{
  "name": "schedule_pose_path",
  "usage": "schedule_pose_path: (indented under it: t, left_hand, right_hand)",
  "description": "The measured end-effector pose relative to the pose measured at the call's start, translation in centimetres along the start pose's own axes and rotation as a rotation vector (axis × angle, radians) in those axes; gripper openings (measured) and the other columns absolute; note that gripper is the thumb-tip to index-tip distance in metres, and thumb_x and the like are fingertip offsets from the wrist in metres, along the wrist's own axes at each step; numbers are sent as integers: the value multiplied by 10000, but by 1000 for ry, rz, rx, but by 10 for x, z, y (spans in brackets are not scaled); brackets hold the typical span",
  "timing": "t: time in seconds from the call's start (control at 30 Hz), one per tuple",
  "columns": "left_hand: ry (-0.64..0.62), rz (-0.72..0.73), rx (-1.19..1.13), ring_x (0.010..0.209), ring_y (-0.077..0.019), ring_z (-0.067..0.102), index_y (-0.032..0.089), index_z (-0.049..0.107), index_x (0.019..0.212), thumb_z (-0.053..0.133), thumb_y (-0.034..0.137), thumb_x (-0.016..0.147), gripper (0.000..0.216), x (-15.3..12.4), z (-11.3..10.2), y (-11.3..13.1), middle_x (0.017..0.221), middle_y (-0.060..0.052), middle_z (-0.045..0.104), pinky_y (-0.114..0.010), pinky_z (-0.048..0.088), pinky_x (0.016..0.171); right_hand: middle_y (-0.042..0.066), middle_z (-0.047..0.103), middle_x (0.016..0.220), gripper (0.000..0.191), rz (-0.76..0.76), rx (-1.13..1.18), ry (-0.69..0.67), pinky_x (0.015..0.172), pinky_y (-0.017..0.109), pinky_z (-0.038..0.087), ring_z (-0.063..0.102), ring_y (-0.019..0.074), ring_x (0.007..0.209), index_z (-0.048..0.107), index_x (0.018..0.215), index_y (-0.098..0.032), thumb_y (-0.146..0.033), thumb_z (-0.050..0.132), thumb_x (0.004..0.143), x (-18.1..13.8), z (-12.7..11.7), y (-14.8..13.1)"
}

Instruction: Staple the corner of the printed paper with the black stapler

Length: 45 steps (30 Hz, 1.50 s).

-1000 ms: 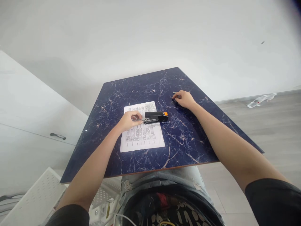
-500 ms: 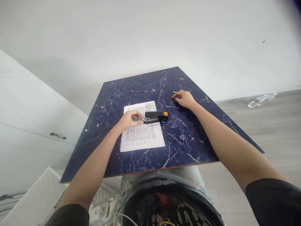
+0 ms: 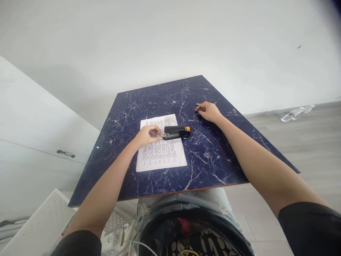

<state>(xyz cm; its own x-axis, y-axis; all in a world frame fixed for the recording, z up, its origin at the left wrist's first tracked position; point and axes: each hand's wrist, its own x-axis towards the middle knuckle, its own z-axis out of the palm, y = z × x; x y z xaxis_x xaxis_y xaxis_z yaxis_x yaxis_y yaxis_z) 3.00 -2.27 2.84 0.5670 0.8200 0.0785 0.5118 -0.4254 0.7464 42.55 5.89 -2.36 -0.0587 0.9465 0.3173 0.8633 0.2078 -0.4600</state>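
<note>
Left hand [image 3: 146,137] is over the paper [image 3: 161,161], thumb and fingertips clamped on a thin metal part [image 3: 159,135] at the front end of the stapler [image 3: 174,129]. Stapler is black, lying crosswise over the sheets, front end toward the left hand. Its back end, with an orange patch [image 3: 188,128], sticks out past the paper's right edge, over the tabletop [image 3: 207,158]. A gap shows between its upper arm and the base, metal rail visible in between.

Paper is white, printed, looks like more than one sheet, roughly mid-tabletop. Print is too small to read.

Right hand [image 3: 210,112] rests farther out and to the right, well apart from the stapler, fingers curled. A small grey piece [image 3: 197,104] pokes out just past the fingertips; can't tell whether the fingers are closed on it or only beside it, most of it is hidden.

Tabletop is dark blue with pale veining. Both forearms reach in over it from the near side, dark sleeves [image 3: 309,224] at the frame's bottom corners. Off to the left: white panel with a dark handle [image 3: 65,154], perforated white rack [image 3: 39,222] below. Clear plastic item [image 3: 297,113] on the floor [image 3: 282,138] at right, near the wall [image 3: 160,42].
</note>
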Motion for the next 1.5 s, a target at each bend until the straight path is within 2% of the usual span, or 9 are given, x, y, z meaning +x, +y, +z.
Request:
schedule_pose_path:
  t: [1.27,1.37,1.5]
  left_hand:
    - [-33,25,23,878,-211,704,224,759,909,793,307,862,101,1,0,0,980,-75,778,-408,588,860]
    - [-66,40,35,942,-221,717,228,759,1005,794,329,876,168,0,-7,-3,1072,-91,776,-412,594,889]
    - [-160,74,-33,1075,-236,737,245,690,1261,809,343,884,407,-5,-28,-14,1233,-118,757,-428,592,994]
  right_hand:
    - [99,751,1019,299,-8,18,5,922,417,563,690,268,869,840,993,-214,-172,605,813,0,2,3]
    - [98,753,1003,253,-6,37,12,913,411,554,687,262,853,830,960,-204,-186,619,822,-2,-1,-2]
    - [79,751,924,196,-85,181,110,878,392,541,664,237,813,809,940,-198,-262,646,853,-10,-11,-20]
